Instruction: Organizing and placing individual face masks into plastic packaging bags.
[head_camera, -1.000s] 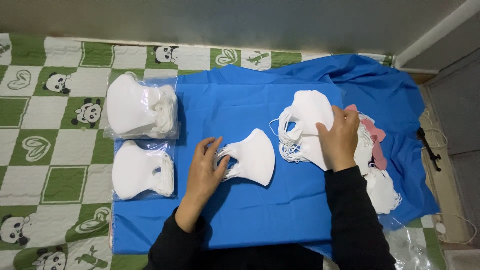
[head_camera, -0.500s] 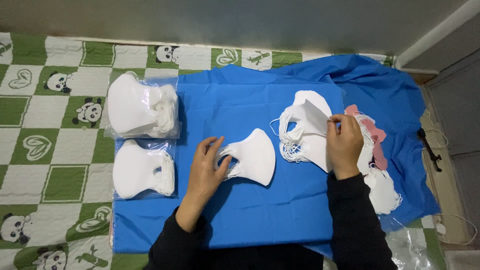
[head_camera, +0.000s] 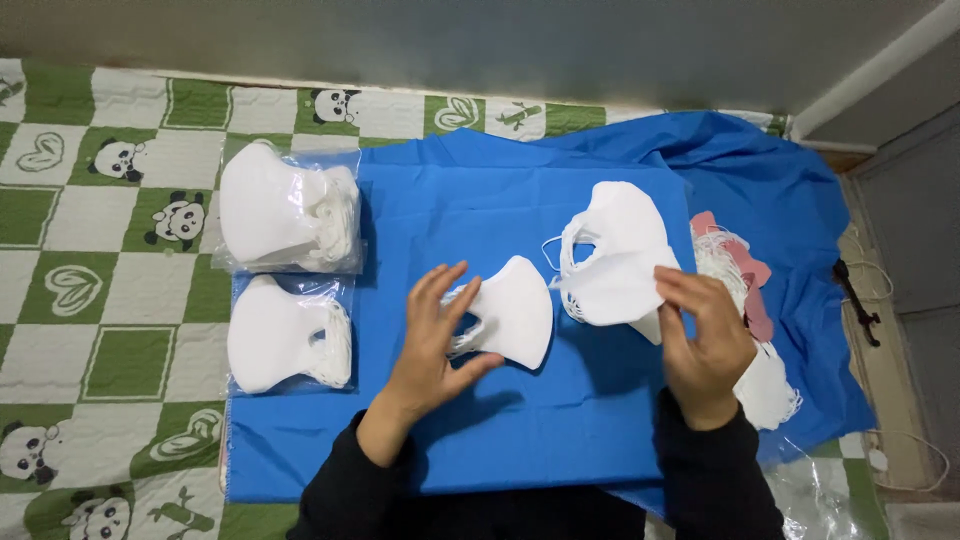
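I log: left hand (head_camera: 432, 335) flat, fingers spread on a white mask (head_camera: 515, 312); right hand (head_camera: 700, 335) pinching a lifted mask (head_camera: 615, 285); two bagged mask stacks (head_camera: 288, 215) lie left of both.

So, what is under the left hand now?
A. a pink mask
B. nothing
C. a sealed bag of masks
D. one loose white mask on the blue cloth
D: the left hand rests on a single white mask lying on the blue cloth.
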